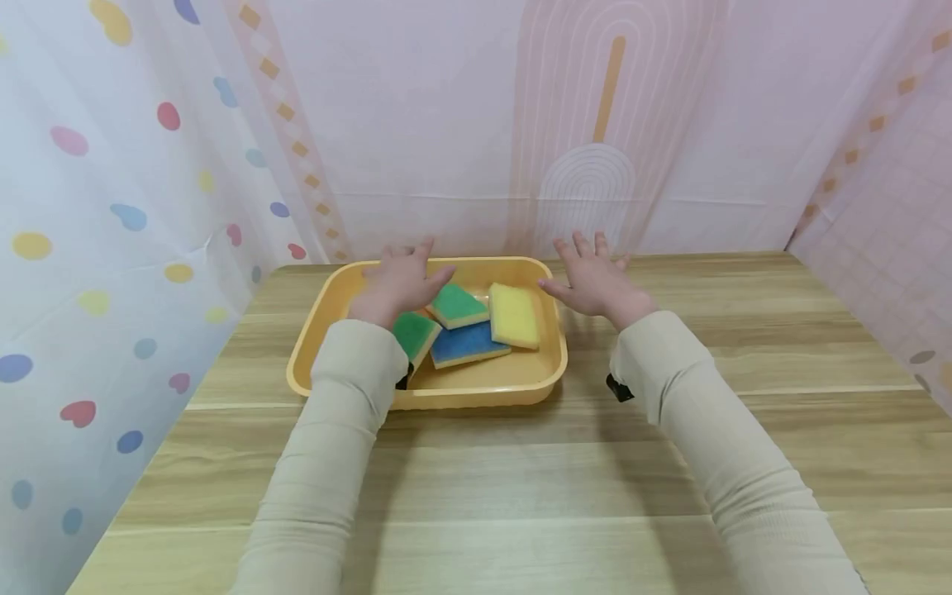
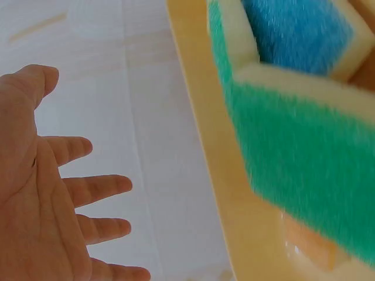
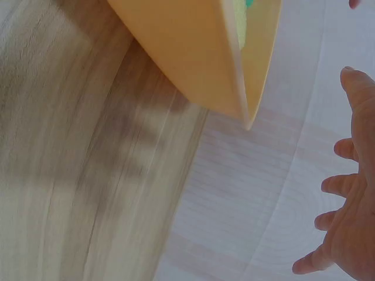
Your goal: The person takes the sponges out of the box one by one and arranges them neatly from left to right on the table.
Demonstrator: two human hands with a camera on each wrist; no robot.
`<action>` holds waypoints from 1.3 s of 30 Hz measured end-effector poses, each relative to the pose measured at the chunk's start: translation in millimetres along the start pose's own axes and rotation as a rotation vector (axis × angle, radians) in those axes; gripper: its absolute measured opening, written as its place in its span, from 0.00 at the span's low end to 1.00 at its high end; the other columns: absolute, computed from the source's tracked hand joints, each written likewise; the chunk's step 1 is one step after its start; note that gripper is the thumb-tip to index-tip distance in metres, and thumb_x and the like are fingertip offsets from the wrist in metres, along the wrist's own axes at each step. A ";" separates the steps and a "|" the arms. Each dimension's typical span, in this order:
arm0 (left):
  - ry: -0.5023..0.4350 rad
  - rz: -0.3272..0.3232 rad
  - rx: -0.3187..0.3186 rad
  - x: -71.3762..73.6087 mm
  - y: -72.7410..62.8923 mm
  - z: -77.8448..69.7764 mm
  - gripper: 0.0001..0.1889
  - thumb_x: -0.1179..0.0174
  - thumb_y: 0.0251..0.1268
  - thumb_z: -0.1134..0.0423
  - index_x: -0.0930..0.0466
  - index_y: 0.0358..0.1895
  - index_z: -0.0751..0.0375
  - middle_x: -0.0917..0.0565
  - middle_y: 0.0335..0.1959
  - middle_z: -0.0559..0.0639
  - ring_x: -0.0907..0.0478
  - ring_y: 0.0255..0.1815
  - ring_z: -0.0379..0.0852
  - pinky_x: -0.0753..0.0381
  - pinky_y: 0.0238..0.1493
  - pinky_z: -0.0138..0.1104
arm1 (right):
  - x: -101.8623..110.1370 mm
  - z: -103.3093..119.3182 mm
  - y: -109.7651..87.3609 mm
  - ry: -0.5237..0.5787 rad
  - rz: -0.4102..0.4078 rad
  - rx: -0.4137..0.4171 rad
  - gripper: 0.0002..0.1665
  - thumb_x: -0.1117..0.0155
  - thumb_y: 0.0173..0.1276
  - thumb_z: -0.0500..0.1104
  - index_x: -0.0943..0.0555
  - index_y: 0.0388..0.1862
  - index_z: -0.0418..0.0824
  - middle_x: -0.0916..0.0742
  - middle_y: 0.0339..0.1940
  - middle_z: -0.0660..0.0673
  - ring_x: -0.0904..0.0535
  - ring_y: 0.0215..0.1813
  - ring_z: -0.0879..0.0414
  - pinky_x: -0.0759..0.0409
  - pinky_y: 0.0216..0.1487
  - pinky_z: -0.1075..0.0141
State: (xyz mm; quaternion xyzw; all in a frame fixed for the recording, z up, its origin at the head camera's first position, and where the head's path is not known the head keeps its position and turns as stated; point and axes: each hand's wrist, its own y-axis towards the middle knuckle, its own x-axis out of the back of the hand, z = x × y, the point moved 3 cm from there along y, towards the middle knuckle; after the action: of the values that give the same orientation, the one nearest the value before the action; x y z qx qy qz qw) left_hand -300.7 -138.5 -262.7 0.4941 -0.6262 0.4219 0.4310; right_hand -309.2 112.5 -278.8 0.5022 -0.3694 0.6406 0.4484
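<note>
A yellow-orange plastic basin [image 1: 476,399] stands on the table with several sponges in it. Two of them show green tops, a green sponge [image 1: 457,306] at the back and another green sponge [image 1: 415,334] partly behind my left sleeve. Between these and a yellow sponge [image 1: 514,316] on the right lies a blue sponge [image 1: 468,343]. My left hand [image 1: 397,283] is held over the basin's left part, fingers spread and holding nothing. Past the basin's right rim, my right hand [image 1: 597,281] hovers with fingers spread, also holding nothing.
The basin sits on a wood-grain table [image 1: 476,496], toward its far edge. A pale patterned curtain [image 1: 431,124] hangs right behind that edge, and a dotted curtain [image 1: 97,273] borders the left side.
</note>
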 end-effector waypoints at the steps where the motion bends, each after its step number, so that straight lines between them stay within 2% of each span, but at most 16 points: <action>1: -0.011 0.000 -0.002 1.7 -2.4 3.9 0.38 0.64 0.65 0.39 0.63 0.72 0.53 0.54 0.69 0.66 0.68 0.67 0.70 0.57 0.55 0.70 | -0.5 1.2 0.4 0.000 0.003 0.004 0.46 0.58 0.64 0.66 0.55 0.72 0.43 0.54 0.71 0.33 0.68 0.68 0.31 0.63 0.53 0.25; 9: 0.001 -0.014 0.003 15.7 -25.8 33.1 0.40 0.67 0.64 0.36 0.64 0.72 0.57 0.53 0.68 0.70 0.64 0.66 0.73 0.51 0.56 0.67 | -0.2 16.4 2.3 -0.007 0.009 0.040 0.45 0.57 0.64 0.65 0.53 0.72 0.45 0.53 0.72 0.35 0.69 0.68 0.33 0.63 0.55 0.27; 16: -0.012 -0.048 -0.013 16.7 -44.4 51.6 0.40 0.66 0.65 0.39 0.64 0.71 0.61 0.50 0.67 0.72 0.59 0.66 0.71 0.52 0.61 0.62 | 2.6 42.8 4.2 -0.010 0.021 0.108 0.44 0.55 0.64 0.64 0.53 0.72 0.45 0.53 0.72 0.36 0.69 0.69 0.35 0.64 0.57 0.29; 19: -0.023 -0.064 -0.022 14.4 -49.8 60.0 0.39 0.64 0.67 0.42 0.63 0.71 0.65 0.48 0.66 0.72 0.55 0.65 0.71 0.52 0.63 0.58 | 2.8 59.0 3.0 -0.040 0.028 0.158 0.45 0.53 0.64 0.63 0.52 0.72 0.43 0.50 0.71 0.36 0.63 0.69 0.34 0.57 0.59 0.31; 22: -0.050 -0.069 -0.009 11.0 -55.3 70.8 0.39 0.63 0.67 0.45 0.64 0.70 0.67 0.48 0.65 0.74 0.52 0.65 0.70 0.50 0.63 0.57 | 0.6 78.5 1.4 -0.096 0.031 0.230 0.43 0.50 0.63 0.61 0.45 0.69 0.39 0.42 0.69 0.35 0.51 0.68 0.35 0.43 0.62 0.41; 25: -0.085 -0.068 0.010 7.0 -61.1 81.8 0.38 0.61 0.67 0.49 0.65 0.70 0.69 0.50 0.65 0.75 0.53 0.65 0.70 0.50 0.63 0.58 | -3.9 98.4 0.2 -0.154 0.040 0.297 0.39 0.46 0.62 0.59 0.38 0.65 0.39 0.34 0.63 0.37 0.40 0.62 0.41 0.30 0.55 0.51; 29: -0.126 -0.075 0.013 1.0 -66.9 93.8 0.38 0.60 0.65 0.55 0.67 0.69 0.71 0.50 0.65 0.77 0.53 0.65 0.70 0.50 0.63 0.57 | -12.0 119.4 -0.2 -0.212 0.056 0.357 0.36 0.42 0.60 0.56 0.34 0.63 0.40 0.29 0.57 0.40 0.35 0.55 0.46 0.26 0.47 0.56; 34: -0.186 -0.068 0.033 -7.5 -73.3 104.6 0.39 0.59 0.61 0.59 0.71 0.68 0.73 0.56 0.67 0.75 0.57 0.66 0.69 0.53 0.64 0.56 | -21.1 136.3 0.8 -0.289 0.061 0.406 0.31 0.39 0.59 0.53 0.29 0.59 0.43 0.27 0.53 0.42 0.34 0.51 0.48 0.25 0.42 0.58; 39: -0.227 -0.045 0.070 -14.1 -80.5 110.3 0.40 0.60 0.61 0.60 0.75 0.67 0.75 0.62 0.67 0.74 0.61 0.67 0.68 0.55 0.65 0.55 | -29.9 148.3 0.4 -0.341 0.089 0.447 0.31 0.38 0.59 0.49 0.31 0.61 0.45 0.28 0.57 0.43 0.34 0.55 0.47 0.25 0.46 0.57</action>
State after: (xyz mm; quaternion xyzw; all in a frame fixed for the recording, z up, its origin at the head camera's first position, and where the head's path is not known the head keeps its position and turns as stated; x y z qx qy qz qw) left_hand -233.2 -252.7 -298.0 0.5673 -0.6446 0.3753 0.3491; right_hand -260.5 -30.7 -274.9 0.6724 -0.3107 0.6314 0.2293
